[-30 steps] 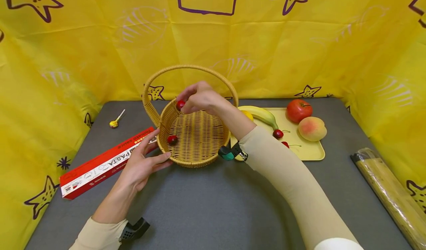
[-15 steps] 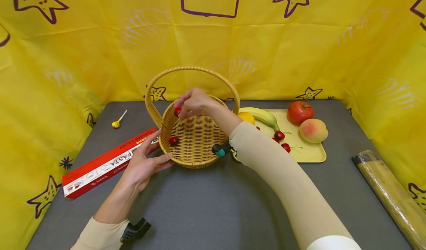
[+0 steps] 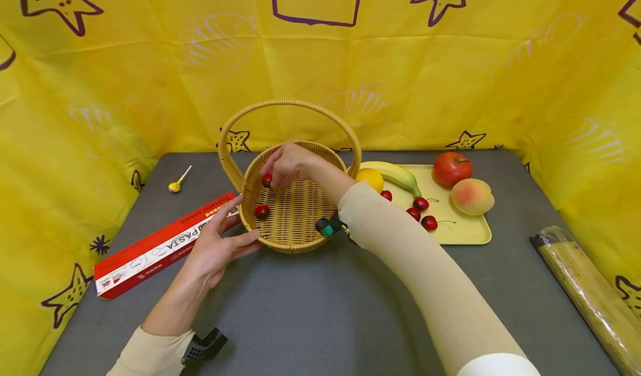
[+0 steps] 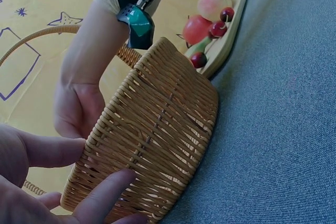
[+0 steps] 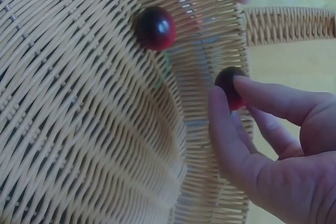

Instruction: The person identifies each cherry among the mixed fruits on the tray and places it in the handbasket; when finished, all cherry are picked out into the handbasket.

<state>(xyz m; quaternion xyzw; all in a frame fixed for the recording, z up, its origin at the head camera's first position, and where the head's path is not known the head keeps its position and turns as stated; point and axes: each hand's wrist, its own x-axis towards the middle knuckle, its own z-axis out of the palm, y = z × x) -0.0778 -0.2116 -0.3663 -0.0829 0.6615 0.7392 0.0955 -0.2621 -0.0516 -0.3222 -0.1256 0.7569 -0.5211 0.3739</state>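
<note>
A round wicker basket (image 3: 295, 248) with a tall arched handle stands mid-table. My left hand (image 3: 215, 251) holds its near-left side; in the left wrist view the thumb lies at the rim and fingers (image 4: 107, 195) press the outer wall. Down inside the basket, near its left wall, my right hand (image 3: 287, 164) pinches a dark red cherry (image 5: 229, 88) between thumb and fingertips. Another cherry (image 3: 261, 212) lies on the basket floor by the left wall, also plain in the right wrist view.
Right of the basket, a pale yellow tray (image 3: 466, 234) bears a banana (image 3: 395, 174), an orange (image 3: 370, 179), a tomato (image 3: 452, 169), a peach (image 3: 473, 196) and several cherries. A pasta box (image 3: 165, 248) and lollipop (image 3: 175, 187) lie left. A clear-wrapped package (image 3: 591, 298) lies far right.
My right hand has gone lower into the basket with the pinched cherry. More cherries on the tray show as the right arm shifts left. The left hand keeps its hold.
</note>
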